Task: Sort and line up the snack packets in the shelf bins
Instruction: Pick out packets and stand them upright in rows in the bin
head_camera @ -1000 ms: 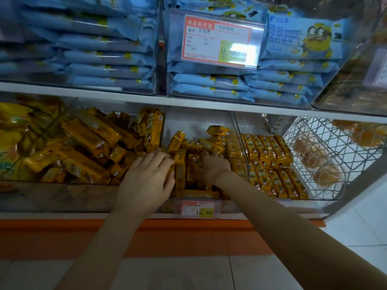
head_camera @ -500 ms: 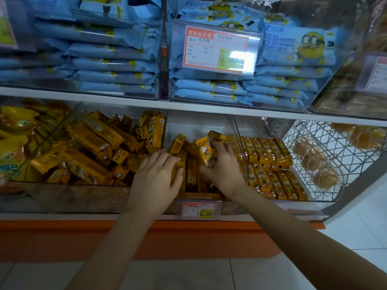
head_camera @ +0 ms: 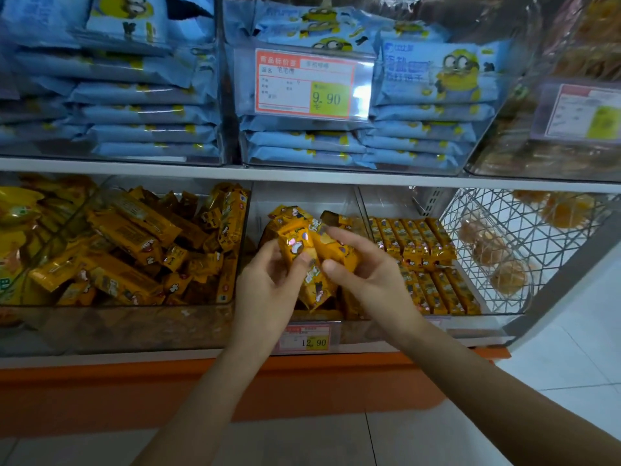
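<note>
Right now I have a clutch of yellow snack packets (head_camera: 297, 242) pinched between my left hand (head_camera: 268, 287) and right hand (head_camera: 373, 277) just above the middle clear bin (head_camera: 302, 198), long axes tilted roughly upright, the lined-up rows (head_camera: 416, 237) nearer my right.

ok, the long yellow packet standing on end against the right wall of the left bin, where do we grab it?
Probably the top end of the upright packet, coming from above and in front. That end stands clear of the heap; its lower part sits among other packets, and its right edge is against the bin wall, so a side approach is blocked.
</note>
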Action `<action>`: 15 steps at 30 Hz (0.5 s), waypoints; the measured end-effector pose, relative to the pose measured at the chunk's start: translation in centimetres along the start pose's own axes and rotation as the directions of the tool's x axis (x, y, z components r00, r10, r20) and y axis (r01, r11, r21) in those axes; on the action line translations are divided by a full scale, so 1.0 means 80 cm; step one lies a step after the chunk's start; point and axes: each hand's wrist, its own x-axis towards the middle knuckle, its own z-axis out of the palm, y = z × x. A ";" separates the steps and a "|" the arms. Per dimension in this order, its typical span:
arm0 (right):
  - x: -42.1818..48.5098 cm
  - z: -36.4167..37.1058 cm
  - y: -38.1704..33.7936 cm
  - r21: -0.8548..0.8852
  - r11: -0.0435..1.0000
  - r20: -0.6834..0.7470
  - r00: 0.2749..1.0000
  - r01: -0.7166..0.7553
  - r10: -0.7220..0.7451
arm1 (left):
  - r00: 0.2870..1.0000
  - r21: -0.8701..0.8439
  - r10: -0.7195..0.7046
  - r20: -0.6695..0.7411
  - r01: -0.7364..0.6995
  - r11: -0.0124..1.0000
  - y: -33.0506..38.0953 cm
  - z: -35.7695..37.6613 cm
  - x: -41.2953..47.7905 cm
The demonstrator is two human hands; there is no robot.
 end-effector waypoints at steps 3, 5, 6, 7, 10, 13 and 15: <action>-0.005 -0.017 -0.006 0.031 0.999 -0.142 0.989 0.043 -0.038 | 0.996 -0.082 -0.086 -0.024 0.084 0.993 0.001 0.006 0.000; -0.007 -0.033 -0.006 0.022 0.999 -0.237 0.971 0.034 -0.028 | 0.991 -0.109 -0.130 -0.032 0.126 0.986 -0.001 0.010 0.001; -0.008 -0.043 -0.008 0.007 1.000 -0.283 0.959 0.026 -0.023 | 0.989 -0.113 -0.142 -0.028 0.138 0.984 -0.002 0.012 0.001; -0.008 -0.056 -0.008 -0.022 1.000 -0.337 0.941 0.016 -0.023 | 0.988 -0.118 -0.150 -0.022 0.147 0.982 -0.004 0.015 0.000; -0.006 -0.098 -0.006 -0.203 0.978 -0.507 0.859 -0.041 -0.069 | 0.985 -0.142 -0.174 -0.006 0.171 0.975 -0.006 0.024 -0.001; -0.001 -0.138 0.007 -0.347 0.911 -0.584 0.812 -0.226 -0.021 | 0.982 -0.134 -0.187 0.006 0.186 0.973 -0.006 0.035 -0.003; 0.002 -0.153 0.018 -0.401 0.847 -0.555 0.828 -0.350 0.079 | 0.982 -0.137 -0.190 0.011 0.189 0.972 -0.005 0.042 -0.003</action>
